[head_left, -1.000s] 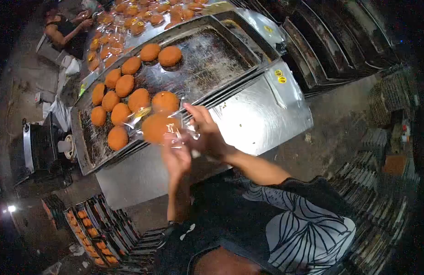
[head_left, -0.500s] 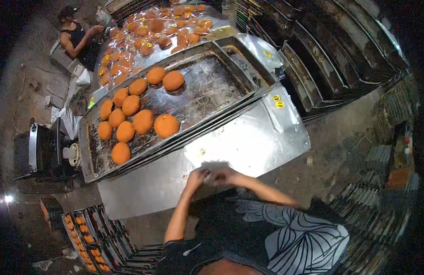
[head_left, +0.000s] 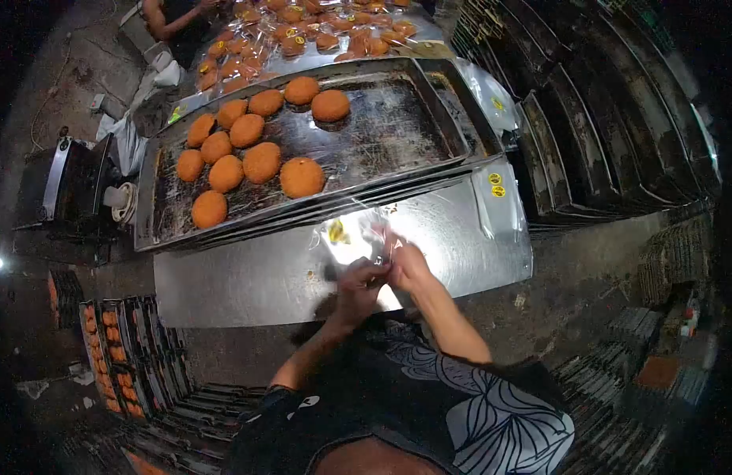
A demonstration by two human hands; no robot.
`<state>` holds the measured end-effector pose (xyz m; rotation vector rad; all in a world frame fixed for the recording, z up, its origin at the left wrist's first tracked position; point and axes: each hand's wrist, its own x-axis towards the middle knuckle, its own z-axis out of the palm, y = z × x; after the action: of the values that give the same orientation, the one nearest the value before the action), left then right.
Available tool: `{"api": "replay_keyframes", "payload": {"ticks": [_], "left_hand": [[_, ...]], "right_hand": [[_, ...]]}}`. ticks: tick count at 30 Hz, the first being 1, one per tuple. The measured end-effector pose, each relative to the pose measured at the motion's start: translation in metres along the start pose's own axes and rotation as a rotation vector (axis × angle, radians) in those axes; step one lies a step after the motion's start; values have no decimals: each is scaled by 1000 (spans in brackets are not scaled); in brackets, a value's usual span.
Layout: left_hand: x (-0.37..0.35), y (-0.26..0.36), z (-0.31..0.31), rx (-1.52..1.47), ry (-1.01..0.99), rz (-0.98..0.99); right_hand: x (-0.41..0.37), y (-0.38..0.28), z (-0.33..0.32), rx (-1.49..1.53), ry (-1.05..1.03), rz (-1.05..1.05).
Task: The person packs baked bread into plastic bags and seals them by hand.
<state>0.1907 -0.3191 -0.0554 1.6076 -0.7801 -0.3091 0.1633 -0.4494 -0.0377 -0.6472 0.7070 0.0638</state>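
My left hand (head_left: 360, 291) and my right hand (head_left: 405, 264) are close together over the metal table (head_left: 223, 289), both closed on a clear plastic bag (head_left: 346, 234) with a yellow label. The bag extends forward from my fingers, over the bright glare on the table. Beyond my hands lies a large metal tray (head_left: 382, 127) on top of other trays. Several round orange-brown buns sit in its left and middle part, one bun (head_left: 302, 177) nearest the bag.
Many bagged buns (head_left: 326, 39) cover the surface behind the tray. More clear bags (head_left: 500, 198) lie at the table's right end. Dark trays (head_left: 603, 134) are stacked at the right. A person (head_left: 172, 20) is at the upper left. Racks with buns (head_left: 112, 356) stand lower left.
My hands have moved forward over the table, and the bag with its yellow label now shows spread out before them. The view has shifted, with the tray higher in it.
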Motion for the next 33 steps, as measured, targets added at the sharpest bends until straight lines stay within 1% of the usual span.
{"api": "replay_keyframes", "payload": {"ticks": [1,2,3,4,5,7,8,9,10,11,12,13,14,15,16,17,19,20,21,22,23,24,25,26,27,29,30,31,32,33], "left_hand": [[-2,-3,-5,84,31,16],[3,-4,-12,82,40,24],[15,-6,-20,-368,363,-4],[24,-7,-29,-825,680,-33],[22,-7,-55,-827,686,-29],[17,-9,-132,-867,462,-381],[16,-17,-155,-866,468,-379],[14,-27,-175,-861,686,-338],[12,-35,-188,-849,906,-297],[14,-29,-198,-849,915,-304],[17,-14,-210,-941,994,-213],[16,-4,-221,-1026,1074,-120],[12,-1,-232,-1016,1086,-126],[12,2,-240,-1050,1141,-88],[12,4,-243,-1089,1193,-50],[13,4,-239,-1092,1194,-50],[17,2,-222,-998,1012,21],[14,-29,-220,-1064,745,-10],[23,-14,-196,-999,749,151],[26,3,-189,-1016,723,66],[28,15,-182,-1025,693,-23],[26,19,-170,-1026,656,-41],[22,23,-156,-946,576,-62],[23,25,-143,-871,501,-75],[24,20,-134,-879,481,-88],[22,5,-127,-1411,291,-243],[27,29,-129,-1299,477,-465],[23,20,-124,-1294,485,-454],[16,4,-118,-1243,286,-463],[14,7,-112,-1179,89,-474]], "right_hand": [[21,5,7,-171,-114,-327],[26,6,37,1,-241,-557],[15,5,60,419,-578,-235],[19,19,75,411,-584,-235],[24,39,89,273,-570,-197],[35,71,114,-1,-538,-122],[50,57,123,-659,-472,-386],[71,36,134,-1313,-359,-638],[84,32,150,-1461,133,-1258],[108,19,156,-1879,500,-1040],[148,14,151,-1865,382,-720],[183,10,145,-1880,351,-693],[170,6,147,-1801,191,-694],[150,-7,162,-1720,39,-707],[120,7,173,-1664,61,-1068],[83,30,178,-1572,90,-1420],[37,48,197,-1530,-202,-1538],[30,48,202,-1498,-187,-1518],[25,47,201,-1465,-167,-1497],[24,45,195,-1436,-138,-1416],[16,47,184,-1432,-94,-1414],[5,53,173,-1463,-76,-1349],[-2,54,163,-1493,-61,-1284],[-11,46,163,-1435,6,-1289],[-9,44,159,-1438,32,-1281],[4,44,153,-1225,9,-1450],[0,51,145,-921,-106,-1155],[2,54,133,-918,-120,-1159],[5,51,118,-965,31,-1232],[6,46,104,-1003,190,-1299]]}}
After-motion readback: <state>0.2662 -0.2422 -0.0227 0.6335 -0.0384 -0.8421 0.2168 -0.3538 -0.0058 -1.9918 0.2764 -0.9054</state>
